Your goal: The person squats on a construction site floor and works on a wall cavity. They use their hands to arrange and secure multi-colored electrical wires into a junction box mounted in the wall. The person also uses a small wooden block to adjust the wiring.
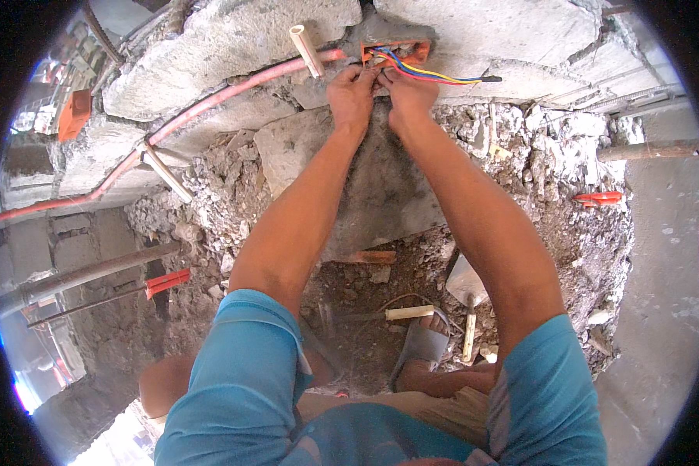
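Note:
An orange electrical box (pixel 420 52) is set in the block wall, with wet-looking mortar around its top. Red, yellow and blue wires (pixel 435 75) come out of it and run right to a black wrapped end. Just below the box's left part, my left hand (pixel 351 99) has its thumb and fingers closed together. Beside it, my right hand (pixel 413 95) is also closed, its fingertips meeting the left ones under the wires. What the fingertips pinch is too small to make out. A red conduit (pixel 233 92) reaches the box's left side.
A cream pipe piece (pixel 307 51) sticks out of the wall left of the box; another piece (pixel 167 172) leans by the conduit. Rubble covers the ground. A trowel (pixel 466 283) lies by my right foot. Another orange box (pixel 74 115) is at far left, a red-handled tool (pixel 598 199) at right.

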{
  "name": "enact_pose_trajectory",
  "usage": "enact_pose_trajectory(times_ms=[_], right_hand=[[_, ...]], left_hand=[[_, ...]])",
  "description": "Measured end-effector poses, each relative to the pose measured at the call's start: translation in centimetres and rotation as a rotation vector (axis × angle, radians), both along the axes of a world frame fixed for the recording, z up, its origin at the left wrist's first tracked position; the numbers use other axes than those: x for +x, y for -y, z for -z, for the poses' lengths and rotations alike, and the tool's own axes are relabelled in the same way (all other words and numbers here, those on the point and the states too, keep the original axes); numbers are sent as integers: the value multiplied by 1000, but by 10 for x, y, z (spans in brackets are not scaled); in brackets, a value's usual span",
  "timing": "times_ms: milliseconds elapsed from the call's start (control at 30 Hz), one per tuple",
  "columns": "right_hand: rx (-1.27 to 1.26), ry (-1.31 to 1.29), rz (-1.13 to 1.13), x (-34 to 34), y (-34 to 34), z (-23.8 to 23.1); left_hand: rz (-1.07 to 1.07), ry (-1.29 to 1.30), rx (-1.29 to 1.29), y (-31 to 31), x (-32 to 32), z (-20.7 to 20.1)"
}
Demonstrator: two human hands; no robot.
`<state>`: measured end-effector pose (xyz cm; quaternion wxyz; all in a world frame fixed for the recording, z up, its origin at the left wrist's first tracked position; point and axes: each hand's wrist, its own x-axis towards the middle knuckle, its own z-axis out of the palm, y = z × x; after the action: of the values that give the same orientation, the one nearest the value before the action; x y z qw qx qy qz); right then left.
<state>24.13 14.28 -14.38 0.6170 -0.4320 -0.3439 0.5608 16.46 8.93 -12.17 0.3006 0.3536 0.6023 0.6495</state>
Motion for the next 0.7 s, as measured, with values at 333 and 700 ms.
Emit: enact_pose_trajectory(times_ms=[333,700], right_hand=[[274,703,-286,55,-1,46],[204,440,-330,26,-15,41]], left_hand=[[-34,-199,-53,0,9,-1],[-50,-398,-29,-6,-3,3]])
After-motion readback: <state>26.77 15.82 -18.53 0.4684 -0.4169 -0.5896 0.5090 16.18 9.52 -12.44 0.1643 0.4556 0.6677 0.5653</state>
